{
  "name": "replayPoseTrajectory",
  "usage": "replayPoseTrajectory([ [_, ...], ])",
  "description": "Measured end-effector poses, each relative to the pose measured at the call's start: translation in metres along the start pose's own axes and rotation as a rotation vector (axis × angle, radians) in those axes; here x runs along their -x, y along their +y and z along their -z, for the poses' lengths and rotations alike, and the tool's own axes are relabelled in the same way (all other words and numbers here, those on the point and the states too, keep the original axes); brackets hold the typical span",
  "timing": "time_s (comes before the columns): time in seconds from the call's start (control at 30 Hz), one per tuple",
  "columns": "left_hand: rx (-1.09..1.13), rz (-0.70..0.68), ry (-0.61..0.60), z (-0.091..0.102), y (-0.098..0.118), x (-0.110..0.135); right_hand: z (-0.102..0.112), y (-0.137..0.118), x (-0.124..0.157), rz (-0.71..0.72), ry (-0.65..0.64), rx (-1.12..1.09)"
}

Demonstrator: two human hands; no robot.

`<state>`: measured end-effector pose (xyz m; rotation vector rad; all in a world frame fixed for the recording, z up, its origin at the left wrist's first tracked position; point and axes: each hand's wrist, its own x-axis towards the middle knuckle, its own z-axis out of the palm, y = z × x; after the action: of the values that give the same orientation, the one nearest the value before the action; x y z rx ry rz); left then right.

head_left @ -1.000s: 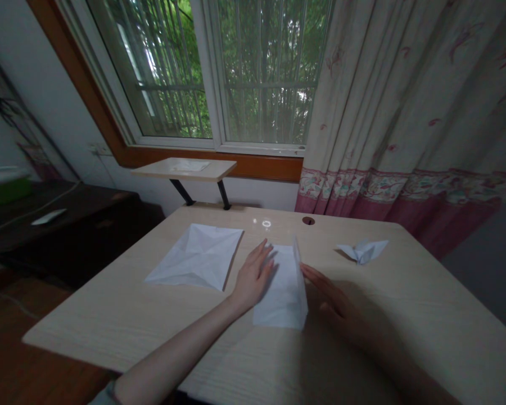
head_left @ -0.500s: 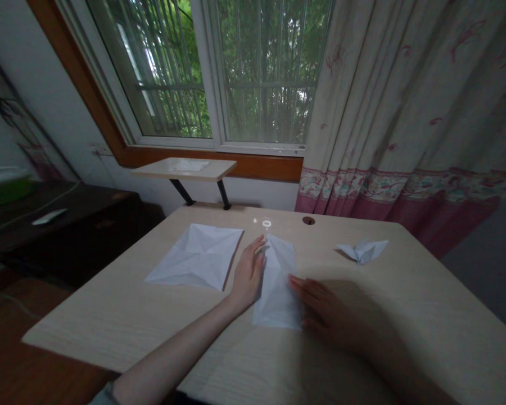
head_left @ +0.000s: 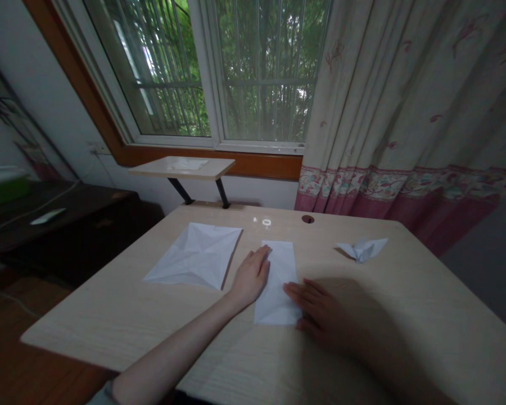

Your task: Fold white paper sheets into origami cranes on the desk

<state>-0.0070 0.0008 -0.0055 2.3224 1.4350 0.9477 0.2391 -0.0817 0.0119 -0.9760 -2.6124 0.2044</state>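
A white sheet of paper (head_left: 280, 275), folded into a narrow upright rectangle, lies flat on the light wooden table (head_left: 152, 326). My left hand (head_left: 251, 277) rests open on its left edge, fingers stretched along the paper. Flat on the sheet's lower right part lies my right hand (head_left: 316, 306), open, fingertips pressing the paper down. Left of my hands sits a creased, unfolded white square sheet (head_left: 196, 255). A small folded paper figure (head_left: 362, 248) sits at the right.
A round cable hole (head_left: 307, 219) is in the table near its far edge. A small shelf (head_left: 181, 167) juts out under the window. A flowered curtain (head_left: 405, 112) hangs at the right. A dark cabinet (head_left: 59, 219) stands to the left.
The raised right flap of the paper has been folded over to the left and pressed flat. My right hand slid left onto the sheet; my left hand stayed at the left edge.
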Motion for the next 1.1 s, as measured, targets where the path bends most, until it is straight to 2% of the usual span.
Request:
replayPoseTrajectory([
  [0.2,-0.087,-0.023,-0.07,0.003,0.006,-0.001,-0.003,0.009,0.001,-0.085,0.037,0.08],
  [0.47,-0.178,-0.22,-0.113,0.012,0.012,0.0,-0.01,0.027,0.006,-0.175,0.104,0.168],
  [0.73,-0.138,-0.341,-0.11,0.019,0.019,0.001,-0.013,0.033,0.005,-0.261,0.139,0.186],
  [0.93,-0.114,-0.486,-0.152,0.022,0.023,0.003,-0.008,0.033,0.006,-0.213,0.165,0.178],
  [1.1,-0.098,-0.557,-0.152,0.025,0.023,0.004,-0.01,0.028,0.007,-0.196,0.131,0.169],
])
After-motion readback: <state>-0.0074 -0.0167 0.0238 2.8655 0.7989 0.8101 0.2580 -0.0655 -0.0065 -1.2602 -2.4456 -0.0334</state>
